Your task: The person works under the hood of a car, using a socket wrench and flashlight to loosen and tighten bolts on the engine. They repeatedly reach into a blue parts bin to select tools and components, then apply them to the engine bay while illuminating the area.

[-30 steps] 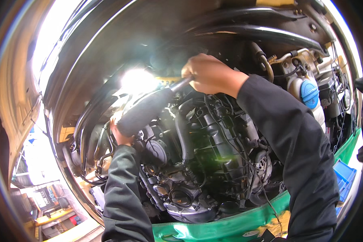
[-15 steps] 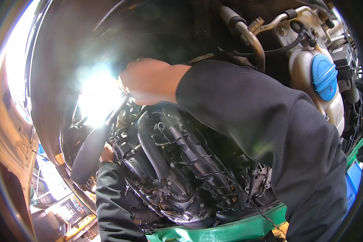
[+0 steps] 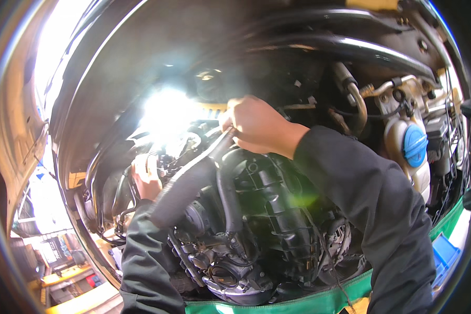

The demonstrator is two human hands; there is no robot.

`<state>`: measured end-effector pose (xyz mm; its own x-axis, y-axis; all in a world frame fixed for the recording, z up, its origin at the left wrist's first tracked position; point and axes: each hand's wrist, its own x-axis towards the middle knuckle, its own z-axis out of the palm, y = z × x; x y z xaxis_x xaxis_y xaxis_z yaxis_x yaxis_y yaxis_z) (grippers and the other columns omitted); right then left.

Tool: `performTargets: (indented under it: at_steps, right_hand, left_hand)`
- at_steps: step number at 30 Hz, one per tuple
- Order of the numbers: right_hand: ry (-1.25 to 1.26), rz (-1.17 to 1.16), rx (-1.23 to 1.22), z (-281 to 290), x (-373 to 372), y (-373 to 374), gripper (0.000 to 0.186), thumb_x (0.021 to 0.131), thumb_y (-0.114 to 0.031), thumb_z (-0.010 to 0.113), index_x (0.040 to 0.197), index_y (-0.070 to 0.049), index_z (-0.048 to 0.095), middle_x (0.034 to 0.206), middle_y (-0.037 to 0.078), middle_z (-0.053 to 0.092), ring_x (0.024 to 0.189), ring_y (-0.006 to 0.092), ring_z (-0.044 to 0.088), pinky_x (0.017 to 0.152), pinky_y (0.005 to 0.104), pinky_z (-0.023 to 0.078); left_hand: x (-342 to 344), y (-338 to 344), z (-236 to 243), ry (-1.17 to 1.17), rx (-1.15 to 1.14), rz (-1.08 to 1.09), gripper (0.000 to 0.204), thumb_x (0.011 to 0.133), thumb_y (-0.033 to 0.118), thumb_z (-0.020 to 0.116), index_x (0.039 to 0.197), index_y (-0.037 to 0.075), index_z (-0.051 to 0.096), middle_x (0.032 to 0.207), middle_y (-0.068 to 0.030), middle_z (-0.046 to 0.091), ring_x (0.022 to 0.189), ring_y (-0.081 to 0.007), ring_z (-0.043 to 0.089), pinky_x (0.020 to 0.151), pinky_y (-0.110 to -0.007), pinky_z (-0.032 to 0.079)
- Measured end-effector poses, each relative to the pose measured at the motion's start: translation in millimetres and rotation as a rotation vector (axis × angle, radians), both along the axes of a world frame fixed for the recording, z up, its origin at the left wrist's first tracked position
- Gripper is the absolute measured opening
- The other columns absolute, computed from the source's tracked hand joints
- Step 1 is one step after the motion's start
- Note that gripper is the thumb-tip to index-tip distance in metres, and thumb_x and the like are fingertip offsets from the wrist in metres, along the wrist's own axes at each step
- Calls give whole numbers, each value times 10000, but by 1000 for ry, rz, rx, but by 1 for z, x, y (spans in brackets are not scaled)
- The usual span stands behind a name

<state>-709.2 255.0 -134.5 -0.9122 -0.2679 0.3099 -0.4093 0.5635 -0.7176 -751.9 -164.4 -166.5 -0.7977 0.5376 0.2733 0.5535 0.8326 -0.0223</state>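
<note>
My right hand (image 3: 261,125) is closed in a fist above the engine (image 3: 246,225). From it a long dark tube-like piece (image 3: 186,193) with a pale, shiny strip hangs down to the left; motion blur hides its exact kind. Beneath the glare, my left hand (image 3: 147,178) reaches into the left part of the engine bay. Its fingers are bent around something among the hoses that I cannot make out. A very bright lamp (image 3: 170,112) shines just beyond my left hand and washes out the parts around it.
A black hose (image 3: 228,193) crosses the engine's top. To the right stands a pale reservoir with a blue cap (image 3: 415,145). A green cover (image 3: 298,303) lies along the near edge, with a blue bin (image 3: 445,256) at the lower right. A thin cable (image 3: 327,261) hangs over the engine's right side.
The view has shifted. My right hand has moved nearer the engine's middle, and the dark piece has swung right with it. More of my left hand now shows below the lamp.
</note>
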Motion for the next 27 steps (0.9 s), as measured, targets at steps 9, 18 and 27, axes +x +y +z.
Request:
performTargets:
  at_steps: [9,18,27]
  right_hand:
    - [28,155,71,3,-7,12,125,669,-15,755,711,-131,735,948,56,634,908,282,581,759,368,494]
    - [-616,-91,14,25,-25,-2,184,869,-32,619,1004,8,737,951,214,689,808,269,649,731,395,496]
    - [-378,38,41,27,-9,5,282,789,31,577,1064,40,642,868,209,629,783,342,599,748,412,493]
  left_hand:
    - [4,43,24,-97,335,134,247,996,221,544,934,52,713,1002,-120,671,1021,-351,586,950,-470,425]
    - [5,43,25,-94,340,134,248,981,251,549,951,96,741,1027,-113,665,1038,-337,579,963,-462,416]
    - [11,42,26,-90,495,196,224,990,232,601,1045,47,714,1081,-134,650,1068,-313,597,985,-433,437]
